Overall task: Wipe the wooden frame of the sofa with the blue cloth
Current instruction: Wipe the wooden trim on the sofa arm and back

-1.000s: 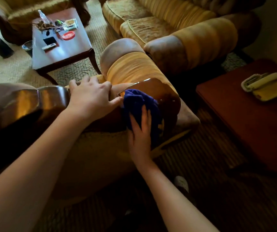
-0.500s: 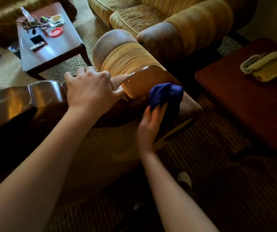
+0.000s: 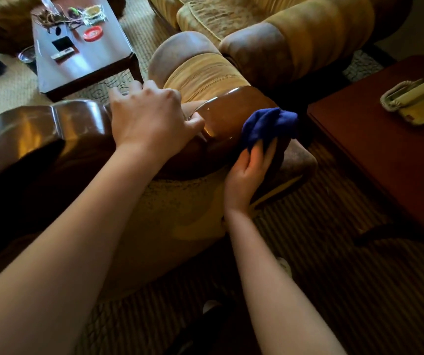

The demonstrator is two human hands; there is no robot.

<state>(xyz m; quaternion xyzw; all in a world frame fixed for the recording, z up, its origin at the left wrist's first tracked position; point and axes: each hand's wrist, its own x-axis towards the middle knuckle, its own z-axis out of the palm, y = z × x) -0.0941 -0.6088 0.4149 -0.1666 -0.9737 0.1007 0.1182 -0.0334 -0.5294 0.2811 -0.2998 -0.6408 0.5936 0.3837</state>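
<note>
Pretty dim room, striped brown carpet (image 3: 359, 290) up close and a paler patterned rug (image 3: 5, 90) further back. Dark coffee table (image 3: 85, 65) far left with clutter on it, reddish side table (image 3: 385, 149) on the right holding a phone (image 3: 415, 101).

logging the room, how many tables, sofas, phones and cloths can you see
tables: 2, a dark coffee table and a red-brown side table
sofas: 3, near, right, far left
phones: 1
cloths: 1, blue
total: 7
</note>
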